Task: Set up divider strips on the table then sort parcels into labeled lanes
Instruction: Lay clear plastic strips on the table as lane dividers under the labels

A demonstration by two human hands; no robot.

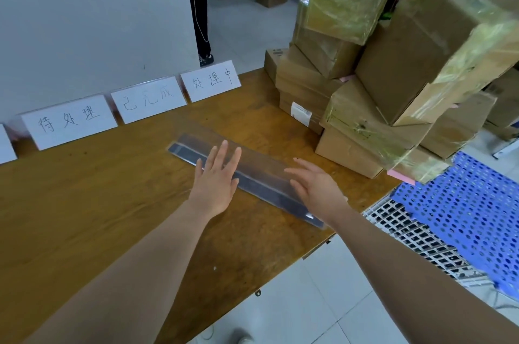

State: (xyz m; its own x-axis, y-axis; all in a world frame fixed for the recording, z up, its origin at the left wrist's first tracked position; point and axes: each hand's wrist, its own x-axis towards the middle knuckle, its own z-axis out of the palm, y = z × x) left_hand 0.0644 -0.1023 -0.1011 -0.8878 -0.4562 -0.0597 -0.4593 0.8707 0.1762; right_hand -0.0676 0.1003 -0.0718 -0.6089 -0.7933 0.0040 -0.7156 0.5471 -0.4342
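**Divider strips** (261,175) — clear, long, laid flat together on the wooden table (98,203), run from ten o'clock to four o'clock.

**Left hand** (216,178) — fingers straight and spread, nothing grasped; placed over the strips' ten o'clock half (contact cannot be told).

**Right hand** (314,186) — likewise released, held over the four o'clock half.

**Parcels** (351,77) — taped cartons, stacked at two o'clock of the strips.

**Label cards** (148,99) — three, handwritten, propped along the table's far edge at ten to twelve o'clock.
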